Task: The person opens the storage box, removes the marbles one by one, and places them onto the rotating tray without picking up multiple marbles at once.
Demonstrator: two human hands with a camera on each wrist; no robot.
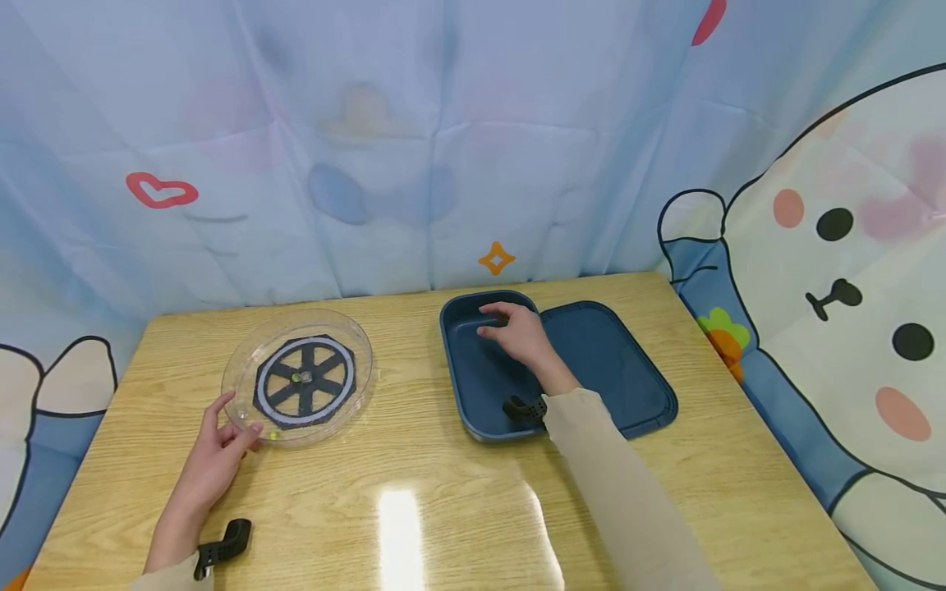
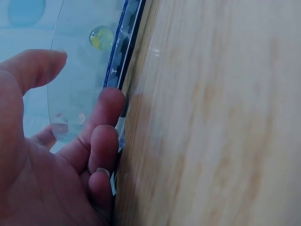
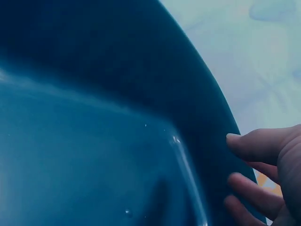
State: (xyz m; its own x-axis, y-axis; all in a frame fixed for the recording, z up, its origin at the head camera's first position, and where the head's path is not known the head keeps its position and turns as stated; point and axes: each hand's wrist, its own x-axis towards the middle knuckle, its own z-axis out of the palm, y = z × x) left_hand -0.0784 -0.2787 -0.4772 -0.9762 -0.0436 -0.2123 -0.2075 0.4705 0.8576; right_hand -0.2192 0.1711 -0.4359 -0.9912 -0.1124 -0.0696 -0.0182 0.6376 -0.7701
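My left hand grips the near left rim of a round clear dish, its thumb on the upper side and the other fingers curled under the edge. A dark spoked wheel shape with a pale ring shows through the dish. Close to the thumb lies a yellow-green marble; another small marble sits near the wheel's centre. My right hand hovers over a deep blue rectangular box, fingers and thumb spread apart with nothing between them. In the right wrist view the fingertips overlap the box wall.
A flat blue lid lies against the box's right side. Light wood covers the table. Along the back hangs a pale blue printed curtain, which also runs down the right side. Each wrist wears a black strap.
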